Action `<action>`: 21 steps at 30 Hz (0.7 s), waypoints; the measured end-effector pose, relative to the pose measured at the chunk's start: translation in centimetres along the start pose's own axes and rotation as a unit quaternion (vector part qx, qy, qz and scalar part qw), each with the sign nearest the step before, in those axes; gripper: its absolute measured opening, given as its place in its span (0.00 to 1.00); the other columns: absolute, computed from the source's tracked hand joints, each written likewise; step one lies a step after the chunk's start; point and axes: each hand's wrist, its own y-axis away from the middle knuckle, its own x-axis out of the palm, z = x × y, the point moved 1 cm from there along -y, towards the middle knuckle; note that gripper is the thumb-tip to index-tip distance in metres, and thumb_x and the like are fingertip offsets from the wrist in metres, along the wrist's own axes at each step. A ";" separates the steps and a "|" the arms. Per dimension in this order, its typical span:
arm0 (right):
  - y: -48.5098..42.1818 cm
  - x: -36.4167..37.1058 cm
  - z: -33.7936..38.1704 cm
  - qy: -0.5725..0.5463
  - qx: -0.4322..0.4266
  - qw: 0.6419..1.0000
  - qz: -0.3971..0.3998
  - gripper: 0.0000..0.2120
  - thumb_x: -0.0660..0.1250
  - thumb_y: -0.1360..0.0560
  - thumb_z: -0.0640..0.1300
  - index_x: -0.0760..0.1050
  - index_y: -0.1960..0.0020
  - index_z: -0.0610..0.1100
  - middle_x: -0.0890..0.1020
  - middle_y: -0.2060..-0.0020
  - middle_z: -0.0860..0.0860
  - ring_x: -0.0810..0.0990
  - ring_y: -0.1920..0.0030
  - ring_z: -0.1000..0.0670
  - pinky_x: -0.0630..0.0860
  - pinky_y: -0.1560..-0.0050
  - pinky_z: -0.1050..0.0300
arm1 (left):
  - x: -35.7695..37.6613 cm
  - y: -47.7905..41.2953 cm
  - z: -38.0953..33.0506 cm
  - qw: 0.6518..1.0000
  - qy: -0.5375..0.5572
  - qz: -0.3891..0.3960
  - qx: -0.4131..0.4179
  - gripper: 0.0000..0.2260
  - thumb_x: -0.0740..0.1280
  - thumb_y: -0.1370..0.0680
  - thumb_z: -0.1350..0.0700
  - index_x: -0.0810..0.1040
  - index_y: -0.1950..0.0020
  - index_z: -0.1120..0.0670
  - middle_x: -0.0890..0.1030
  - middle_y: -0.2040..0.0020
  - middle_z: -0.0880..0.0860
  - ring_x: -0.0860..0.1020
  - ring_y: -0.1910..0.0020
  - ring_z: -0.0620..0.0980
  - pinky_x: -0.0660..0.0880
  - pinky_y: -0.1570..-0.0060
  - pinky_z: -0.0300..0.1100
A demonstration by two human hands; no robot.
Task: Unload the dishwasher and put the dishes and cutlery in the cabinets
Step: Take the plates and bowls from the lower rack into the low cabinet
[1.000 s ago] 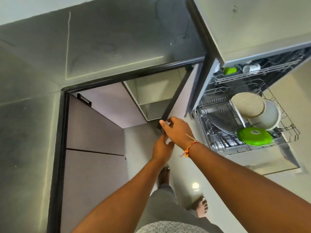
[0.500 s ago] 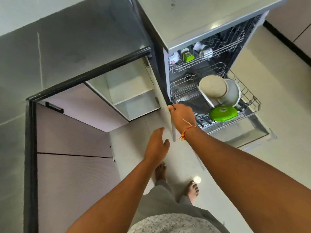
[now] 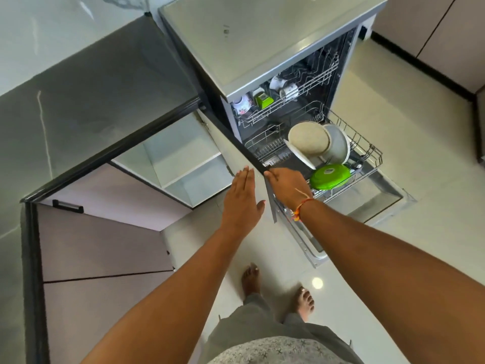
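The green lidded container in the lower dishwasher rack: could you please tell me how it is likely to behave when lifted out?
The green container looks like plastic, so it is probably light and fairly stiff, not fragile. Its glossy surface may be slippery if wet. It sits tilted in the lower rack, so it could slide or snag on the wires when pulled.

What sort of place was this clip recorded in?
Most likely a home kitchen: an open dishwasher holding plates and cups in its racks, a dark stone countertop, and an open base cabinet beside it.
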 end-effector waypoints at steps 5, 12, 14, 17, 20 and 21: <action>2.1 -2.0 -3.5 -0.050 0.078 0.995 -0.041 0.20 0.56 0.18 0.59 0.79 0.43 0.46 0.83 0.49 0.44 0.80 0.48 0.42 0.73 0.52 0.52 | -0.9 -1.0 -2.6 0.995 0.034 -0.063 0.068 0.29 0.70 0.24 0.58 0.64 0.25 0.59 0.67 0.26 0.57 0.64 0.25 0.54 0.64 0.27 0.47; 1.9 -6.4 -8.9 -0.123 0.194 0.968 -0.099 0.22 0.57 0.18 0.59 0.80 0.45 0.43 0.83 0.50 0.41 0.80 0.47 0.38 0.71 0.53 0.55 | 0.3 -3.0 -9.7 0.976 0.217 -0.018 0.007 0.20 0.65 0.21 0.59 0.69 0.29 0.59 0.73 0.32 0.55 0.71 0.32 0.51 0.65 0.35 0.34; 1.4 -7.6 -10.2 -0.146 0.219 0.958 -0.117 0.22 0.57 0.18 0.58 0.80 0.42 0.42 0.83 0.47 0.41 0.80 0.45 0.38 0.72 0.49 0.54 | 1.5 -4.5 -11.3 0.961 0.275 0.021 -0.030 0.20 0.65 0.21 0.57 0.70 0.29 0.57 0.73 0.33 0.54 0.72 0.34 0.50 0.69 0.34 0.40; 0.2 -8.9 -11.7 -0.178 0.247 0.943 -0.131 0.22 0.57 0.18 0.58 0.79 0.42 0.42 0.82 0.46 0.41 0.79 0.44 0.39 0.71 0.48 0.54 | 3.1 -7.4 -13.1 0.911 0.387 0.086 -0.114 0.19 0.65 0.21 0.57 0.71 0.31 0.55 0.74 0.34 0.52 0.74 0.35 0.48 0.72 0.38 0.44; -1.7 -10.0 -13.0 -0.214 0.281 0.925 -0.141 0.21 0.57 0.19 0.59 0.81 0.45 0.45 0.82 0.50 0.42 0.79 0.47 0.40 0.71 0.50 0.55 | 4.4 -11.7 -14.4 0.897 0.402 0.105 -0.152 0.17 0.65 0.22 0.58 0.72 0.33 0.57 0.76 0.37 0.53 0.75 0.40 0.49 0.74 0.41 0.46; -2.6 -10.4 -13.5 -0.225 0.291 0.918 -0.150 0.21 0.57 0.19 0.59 0.81 0.46 0.45 0.82 0.51 0.42 0.79 0.49 0.40 0.73 0.49 0.55 | 5.1 -13.6 -14.6 0.905 0.385 0.105 -0.146 0.16 0.66 0.22 0.58 0.73 0.35 0.58 0.76 0.38 0.55 0.75 0.42 0.50 0.74 0.43 0.45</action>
